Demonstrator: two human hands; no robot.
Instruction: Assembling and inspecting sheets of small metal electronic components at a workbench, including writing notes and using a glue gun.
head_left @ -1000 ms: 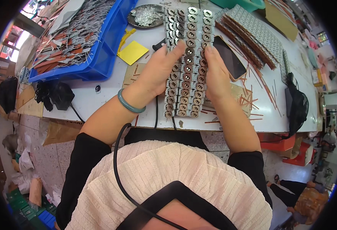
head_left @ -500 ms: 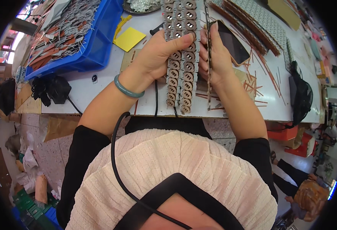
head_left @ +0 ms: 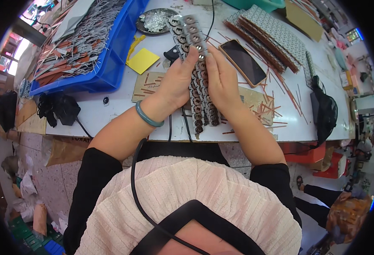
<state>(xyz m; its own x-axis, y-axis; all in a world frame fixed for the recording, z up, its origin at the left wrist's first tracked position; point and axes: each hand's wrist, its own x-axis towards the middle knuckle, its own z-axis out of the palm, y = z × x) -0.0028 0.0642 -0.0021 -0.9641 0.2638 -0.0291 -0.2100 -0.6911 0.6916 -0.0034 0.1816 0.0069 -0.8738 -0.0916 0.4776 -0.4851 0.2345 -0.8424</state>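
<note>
Between my hands, above the work table's front, stand long narrow strips of repeated round-holed metal and brown parts (head_left: 192,32). They lie face to face, slightly fanned at the top, and their lower ends hang near the table edge. My left hand (head_left: 175,85), with a grey-green bangle on the wrist, is closed on the strips from the left, its thumb across them. My right hand (head_left: 222,83) presses against them from the right, thumb and fingers upward. The palms hide part of the strips. Beneath sits a flat tan board (head_left: 146,87) with thin brown sticks on it.
A blue bin (head_left: 121,63) full of grey and brown strips stands at left, beside a yellow note pad (head_left: 142,60). Behind are a round dish (head_left: 140,25) of shiny bits, a phone (head_left: 243,63) and stacked patterned panels (head_left: 276,36). Loose sticks (head_left: 272,110) lie at right.
The strips were spread flat, with one edge-on by my right hand; now they are gathered together and turned. My right hand has moved left, closer to my left hand.
</note>
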